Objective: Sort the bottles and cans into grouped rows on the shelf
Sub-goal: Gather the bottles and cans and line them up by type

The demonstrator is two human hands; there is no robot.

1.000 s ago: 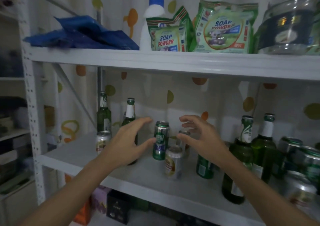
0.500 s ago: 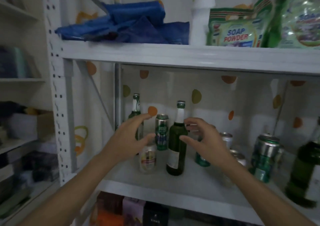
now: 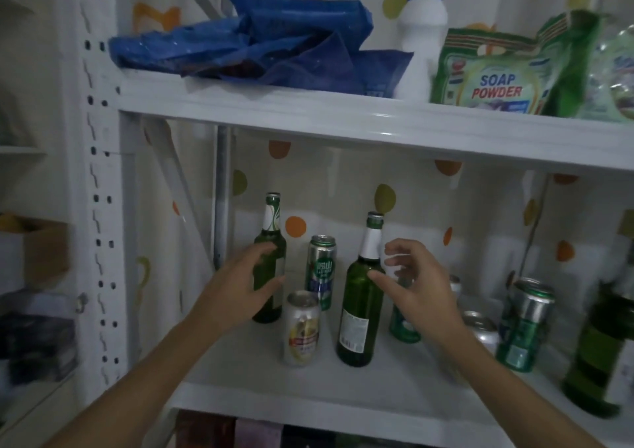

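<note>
On the white middle shelf (image 3: 260, 403) stand two green glass bottles: one at the back left (image 3: 272, 228), one nearer the middle (image 3: 358, 314). Between them are a tall green can (image 3: 320, 269) and a silver-gold can (image 3: 302, 331) in front. My left hand (image 3: 233, 293) is spread in front of the back-left bottle, fingers and thumb apart; I cannot tell if it touches. My right hand (image 3: 415, 286) is open beside the middle bottle, thumb tip at its shoulder. Behind that hand stands another green can (image 3: 403, 329), partly hidden.
Further right are a silver can (image 3: 480, 327), a green can (image 3: 521, 331) and a blurred green bottle (image 3: 597, 362). The upper shelf (image 3: 308, 118) carries a blue bag (image 3: 260, 46), a white bottle (image 3: 423, 32) and soap powder bags (image 3: 494, 73). A perforated post (image 3: 99, 207) bounds the left side.
The view has shifted left and closer to the shelf. Both hands stayed spread and moved in: the left onto the back-left bottle's outline, the right beside the middle bottle.
</note>
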